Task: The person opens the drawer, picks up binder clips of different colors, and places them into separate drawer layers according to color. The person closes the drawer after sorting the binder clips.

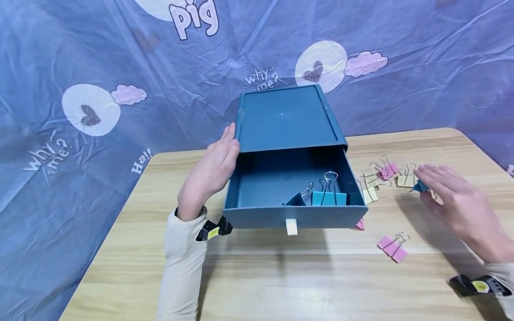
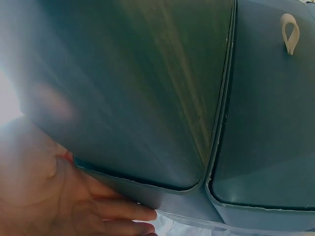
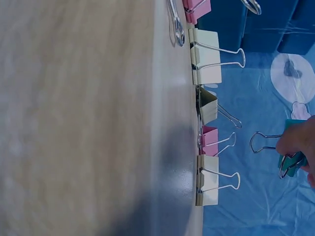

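Note:
A dark blue box [image 1: 285, 118] stands on the table with its drawer [image 1: 261, 218] pulled out at the front. My left hand [image 1: 213, 167] rests flat along the box's left side, its fingers straight. Inside the drawer lie a teal binder clip [image 1: 329, 199] and a tilted, darker-looking one [image 1: 296, 200]. To the right of the box, my right hand [image 1: 459, 205] pinches another teal binder clip [image 1: 420, 186], held above the table. In the right wrist view, the thumb covers part of this teal clip [image 3: 290, 166], and its wire handles stick out.
Right of the drawer sit pale yellow binder clips [image 1: 406, 181] and a pink one [image 1: 388, 171]. Another pink binder clip [image 1: 392, 248] lies nearer the front. The drawer partly hides a further pink clip [image 1: 360, 224]. A white pull tab [image 1: 291, 227] hangs on the drawer front.

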`<state>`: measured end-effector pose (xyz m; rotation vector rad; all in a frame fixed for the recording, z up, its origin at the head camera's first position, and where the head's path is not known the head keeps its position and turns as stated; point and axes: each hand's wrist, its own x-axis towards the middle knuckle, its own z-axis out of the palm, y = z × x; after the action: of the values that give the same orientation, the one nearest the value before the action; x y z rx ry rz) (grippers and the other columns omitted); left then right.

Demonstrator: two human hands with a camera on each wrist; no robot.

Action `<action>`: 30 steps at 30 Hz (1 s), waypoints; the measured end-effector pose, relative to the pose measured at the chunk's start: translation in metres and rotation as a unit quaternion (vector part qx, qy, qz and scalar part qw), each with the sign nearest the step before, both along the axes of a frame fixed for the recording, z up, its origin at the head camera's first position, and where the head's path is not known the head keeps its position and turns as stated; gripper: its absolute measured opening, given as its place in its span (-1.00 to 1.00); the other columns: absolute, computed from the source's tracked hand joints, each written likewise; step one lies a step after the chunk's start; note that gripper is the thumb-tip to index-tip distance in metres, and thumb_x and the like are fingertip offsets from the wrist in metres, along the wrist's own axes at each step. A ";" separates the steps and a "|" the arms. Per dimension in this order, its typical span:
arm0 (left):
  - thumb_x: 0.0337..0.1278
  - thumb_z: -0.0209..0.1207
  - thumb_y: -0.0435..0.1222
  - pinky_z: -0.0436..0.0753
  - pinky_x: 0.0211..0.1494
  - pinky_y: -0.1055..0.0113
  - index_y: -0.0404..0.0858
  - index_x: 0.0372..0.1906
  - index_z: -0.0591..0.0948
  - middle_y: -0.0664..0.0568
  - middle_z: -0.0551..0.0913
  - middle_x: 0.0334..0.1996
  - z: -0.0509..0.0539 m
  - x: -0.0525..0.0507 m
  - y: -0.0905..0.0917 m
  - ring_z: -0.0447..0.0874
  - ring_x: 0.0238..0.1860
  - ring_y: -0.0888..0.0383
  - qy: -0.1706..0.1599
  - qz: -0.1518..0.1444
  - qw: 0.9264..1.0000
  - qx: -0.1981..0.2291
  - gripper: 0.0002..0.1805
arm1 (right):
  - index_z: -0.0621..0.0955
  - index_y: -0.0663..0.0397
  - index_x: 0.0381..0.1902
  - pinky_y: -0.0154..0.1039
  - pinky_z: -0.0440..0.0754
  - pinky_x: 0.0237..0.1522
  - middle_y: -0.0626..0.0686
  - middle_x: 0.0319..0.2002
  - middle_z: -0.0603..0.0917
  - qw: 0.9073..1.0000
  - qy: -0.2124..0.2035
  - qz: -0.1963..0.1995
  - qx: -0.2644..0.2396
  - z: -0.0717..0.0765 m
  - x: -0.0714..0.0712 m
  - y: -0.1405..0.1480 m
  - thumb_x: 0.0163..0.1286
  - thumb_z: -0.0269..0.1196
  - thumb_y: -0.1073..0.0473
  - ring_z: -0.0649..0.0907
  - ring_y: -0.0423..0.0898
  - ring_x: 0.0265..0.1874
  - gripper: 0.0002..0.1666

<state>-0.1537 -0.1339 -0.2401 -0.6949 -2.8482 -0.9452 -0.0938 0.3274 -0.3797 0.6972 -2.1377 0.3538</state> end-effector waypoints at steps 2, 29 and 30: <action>0.48 -0.47 -0.07 -0.07 0.51 0.26 -0.35 0.51 -0.07 -0.06 -0.10 0.52 0.000 0.000 0.001 -0.20 0.50 0.16 -0.002 0.002 1.000 0.001 -0.34 | 0.56 0.38 0.14 -0.15 0.19 0.41 0.41 0.02 0.59 1.000 0.012 0.019 0.015 0.001 -0.001 -0.002 0.55 -0.15 -0.13 0.29 -0.25 0.37 -0.31; 0.48 -0.46 -0.06 -0.06 0.51 0.25 -0.36 0.51 -0.07 -0.05 -0.10 0.52 0.000 -0.002 0.005 -0.20 0.50 0.16 0.002 0.000 1.000 -0.002 -0.33 | 0.58 0.51 0.01 -0.21 0.23 0.38 0.50 -0.14 0.61 0.994 0.085 0.055 0.049 0.040 0.003 -0.028 0.57 -0.12 0.04 0.32 -0.20 0.35 -0.41; 0.48 -0.46 -0.06 -0.07 0.51 0.26 -0.36 0.51 -0.07 -0.05 -0.10 0.52 0.001 -0.001 0.005 -0.20 0.50 0.16 0.002 0.001 1.000 -0.003 -0.33 | 0.59 0.48 0.02 -0.21 0.25 0.37 0.49 -0.15 0.62 0.993 0.095 0.058 0.042 0.046 0.004 -0.032 0.56 -0.11 0.06 0.35 -0.19 0.33 -0.44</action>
<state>-0.1550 -0.1289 -0.2395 -0.6942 -2.8498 -0.9349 -0.0901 0.2950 -0.3338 0.8716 -1.9451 0.2499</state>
